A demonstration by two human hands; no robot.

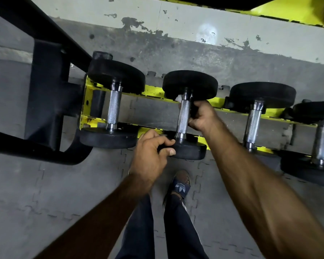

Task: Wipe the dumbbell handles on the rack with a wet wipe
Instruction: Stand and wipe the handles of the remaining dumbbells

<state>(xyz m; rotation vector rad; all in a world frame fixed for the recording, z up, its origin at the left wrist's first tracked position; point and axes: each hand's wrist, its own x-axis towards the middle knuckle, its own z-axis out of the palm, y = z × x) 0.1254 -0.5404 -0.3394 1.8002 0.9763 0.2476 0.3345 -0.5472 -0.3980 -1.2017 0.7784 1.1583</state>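
Grey floor mats (64,193) underlie the rack (151,90). Right hand (200,116) fingers curl the wet wipe (178,98) round the 2nd dumbbell handle (182,116); left hand (151,152) grips its near head (191,150). Best twist along the knurling.

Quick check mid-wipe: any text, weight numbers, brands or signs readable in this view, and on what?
No readable words or numbers anywhere.
White trefoil logo, no lettering: on the slide sandal strap.
No weight marks show on any dumbbell.
Yellow rack: no label visible.
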